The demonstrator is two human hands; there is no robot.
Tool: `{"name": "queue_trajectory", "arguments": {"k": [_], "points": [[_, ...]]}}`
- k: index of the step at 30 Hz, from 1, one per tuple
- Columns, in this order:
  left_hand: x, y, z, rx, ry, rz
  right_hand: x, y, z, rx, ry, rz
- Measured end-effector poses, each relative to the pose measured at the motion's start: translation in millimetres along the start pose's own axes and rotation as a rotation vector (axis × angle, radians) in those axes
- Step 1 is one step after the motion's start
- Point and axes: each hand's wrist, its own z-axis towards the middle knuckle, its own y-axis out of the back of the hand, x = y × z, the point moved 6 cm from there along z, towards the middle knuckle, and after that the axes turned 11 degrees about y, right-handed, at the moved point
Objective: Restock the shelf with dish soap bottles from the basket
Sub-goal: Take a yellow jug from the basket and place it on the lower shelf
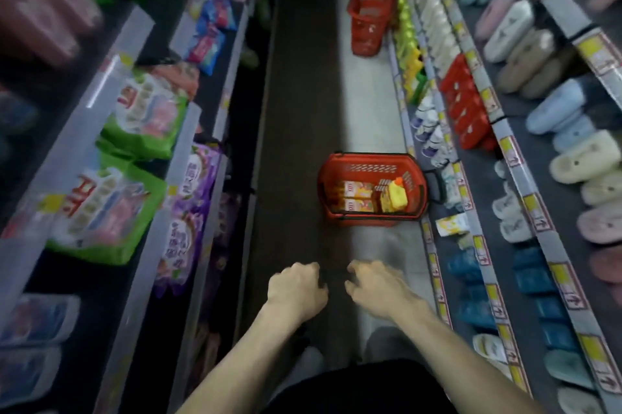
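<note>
Beside the right shelf (434, 265) the red basket (367, 161) stands on the floor; the left hand (296, 289) looks clenched, though blurred; the right hand (375, 290) is loosely curled, empty. The dish soap bottle (397, 197) lies in the basket's right end, well beyond both hands.

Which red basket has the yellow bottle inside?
The nearer red plastic basket, on the floor just ahead, holds the yellow bottle with an orange cap. The other red basket, farther up the aisle, shows no bottle.
</note>
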Motion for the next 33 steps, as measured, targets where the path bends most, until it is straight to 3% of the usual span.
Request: {"name": "queue_trajectory", "arguments": {"k": [8,14,21,33], "points": [[-86.1,13.2,83.8,0.126,-0.065,0.093,-98.3,26.7,40.0,0.002,-0.091,0.087],[-165.0,40.7,146.7,0.126,-0.011,0.057,-189.4,66.5,92.6,0.057,-0.096,0.155],[-244.4,53.8,217.3,0.166,0.044,-0.012,-273.8,106.6,152.1,0.122,-0.054,0.074],[-288.6,44.4,345.7,0.141,-0.009,0.104,-332.2,126.3,271.2,0.15,-0.041,-0.004]]}}
